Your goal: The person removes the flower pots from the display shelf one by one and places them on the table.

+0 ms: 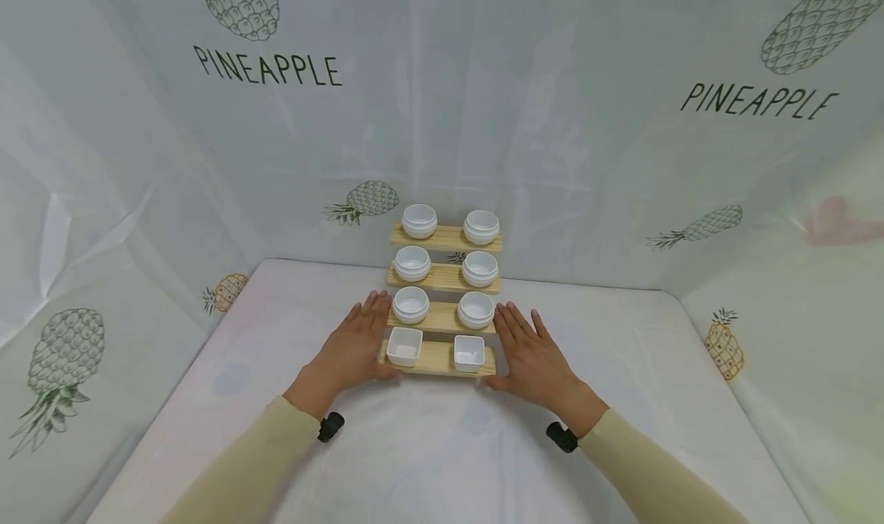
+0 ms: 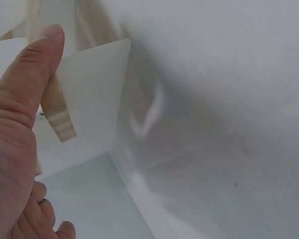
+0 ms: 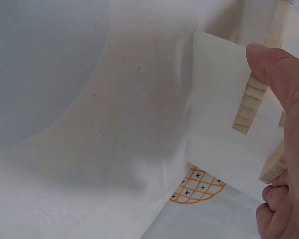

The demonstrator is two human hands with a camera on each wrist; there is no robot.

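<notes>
We saw the four-tiered stand of long, pale wooden planks point(image 1: 442, 278) directly between the two hands, near the back of the white-covered table point(image 1: 449, 455) and in front of the white curtain printed with pineapples point(image 1: 525, 133). The person's left hand point(image 1: 354, 344) was at its left end and the right hand point(image 1: 535, 355) at its right end.

We noted that the planks' long axis ran from left to right, across the person's line of view, while the tiers stepped upward and away from the person. Each of the three farther planks carried two round, white, glossy bowls point(image 1: 411, 263), one towards each end. On the nearest plank we found a square white dish point(image 1: 404, 346) at the left and a smaller square white dish point(image 1: 469, 354) at the right, all with their mouths upward.

We saw both hands unclenched, their fingers straight and pointing forward along the stand's ends, the thumbs spread inward to the nearest plank's front corners. In both wrist views we could see the thumb touching wood, beside a pale white panel point(image 2: 97, 89). Neither hand gripped a bowl or dish.
</notes>
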